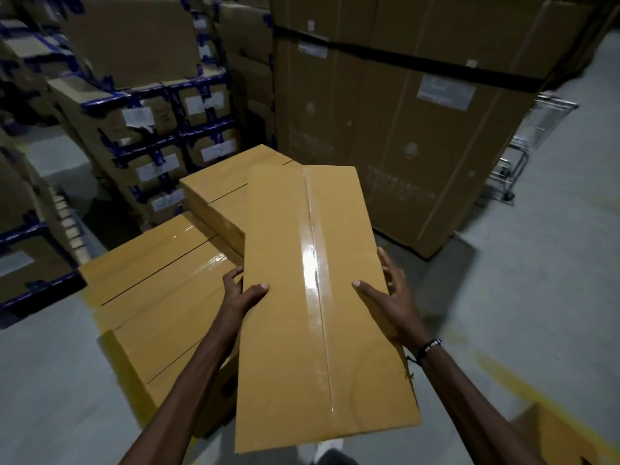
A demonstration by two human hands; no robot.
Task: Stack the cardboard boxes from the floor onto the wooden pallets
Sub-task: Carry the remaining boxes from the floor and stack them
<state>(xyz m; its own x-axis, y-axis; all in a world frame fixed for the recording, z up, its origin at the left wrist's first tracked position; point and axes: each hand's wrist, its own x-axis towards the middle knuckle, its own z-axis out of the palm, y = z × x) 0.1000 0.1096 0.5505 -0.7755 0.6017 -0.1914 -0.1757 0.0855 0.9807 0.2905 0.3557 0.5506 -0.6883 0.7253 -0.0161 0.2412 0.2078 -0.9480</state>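
I carry a long, flat cardboard box, its top sealed with clear tape down the middle. My left hand grips its left edge with the thumb on top. My right hand holds the right edge, thumb on top and fingers along the side. Below and to the left lie similar taped boxes in a low stack, with one more box on the far part of that stack. Whatever the stack rests on is hidden.
A tall strapped carton stands ahead right. Stacks of blue-taped boxes fill the left and back. A metal cart is behind the carton. Another cardboard box corner shows at the bottom right on grey floor with yellow marking.
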